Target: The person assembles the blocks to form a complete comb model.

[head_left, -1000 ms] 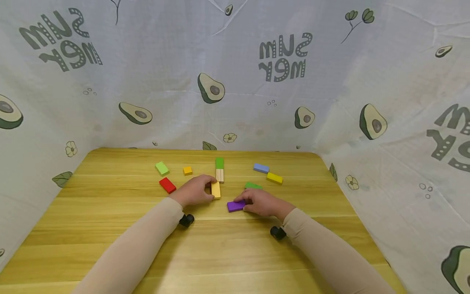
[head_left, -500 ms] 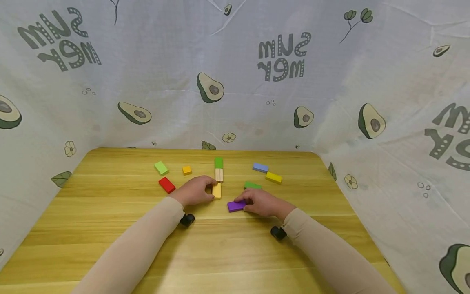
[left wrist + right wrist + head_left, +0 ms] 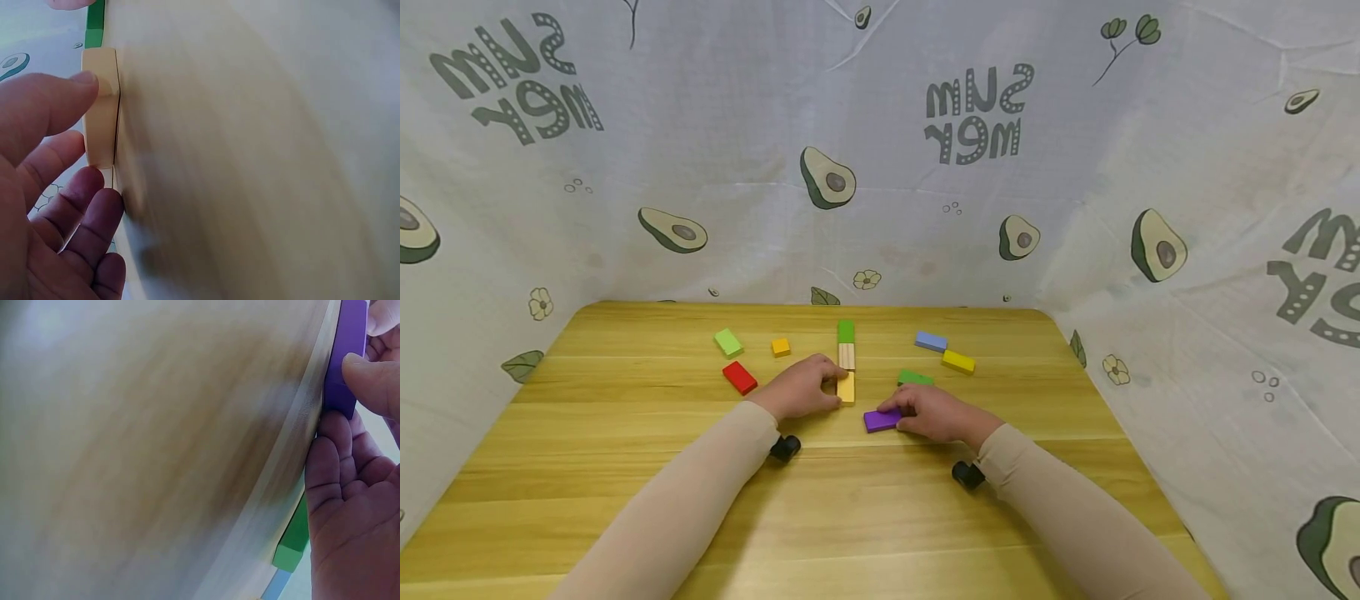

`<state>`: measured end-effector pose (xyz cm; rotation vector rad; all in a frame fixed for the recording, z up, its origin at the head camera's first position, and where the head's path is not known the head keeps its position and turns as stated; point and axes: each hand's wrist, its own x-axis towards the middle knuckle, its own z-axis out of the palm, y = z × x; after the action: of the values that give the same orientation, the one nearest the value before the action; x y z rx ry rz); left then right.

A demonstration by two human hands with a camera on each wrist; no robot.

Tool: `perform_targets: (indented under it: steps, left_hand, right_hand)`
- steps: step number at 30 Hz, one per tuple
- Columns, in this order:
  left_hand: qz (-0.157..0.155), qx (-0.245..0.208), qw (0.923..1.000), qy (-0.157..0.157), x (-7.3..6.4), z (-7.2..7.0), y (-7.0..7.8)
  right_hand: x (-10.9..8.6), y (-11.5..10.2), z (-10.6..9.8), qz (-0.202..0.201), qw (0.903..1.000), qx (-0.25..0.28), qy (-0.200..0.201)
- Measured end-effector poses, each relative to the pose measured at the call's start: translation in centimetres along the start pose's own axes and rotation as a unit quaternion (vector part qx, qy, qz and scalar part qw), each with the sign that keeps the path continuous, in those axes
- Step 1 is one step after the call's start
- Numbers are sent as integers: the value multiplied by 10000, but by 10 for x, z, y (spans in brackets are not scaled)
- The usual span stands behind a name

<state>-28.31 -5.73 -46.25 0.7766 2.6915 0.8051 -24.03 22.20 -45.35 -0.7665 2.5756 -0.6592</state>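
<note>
Evidently the left hand (image 3: 800, 388) pinched a pale-yellow rectangular block (image 3: 847, 389), while the right hand (image 3: 932, 413) gripped a flat purple rectangular block (image 3: 881, 421), both blocks down at the wood-grain surface (image 3: 850, 508) between the hands (a red rectangular block (image 3: 740, 377) lay just left of the left hand).
</note>
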Motion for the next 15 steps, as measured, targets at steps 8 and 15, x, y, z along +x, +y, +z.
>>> perform_targets:
  steps: [8,15]
  left_hand:
    - [-79,-59,9999,38,1,0,0]
    - [-73,-53,10000,39,3,1,-1]
  right_hand:
    - [0,0,0,11,10000,-5,8]
    - [-1,0,0,7,10000,30,2]
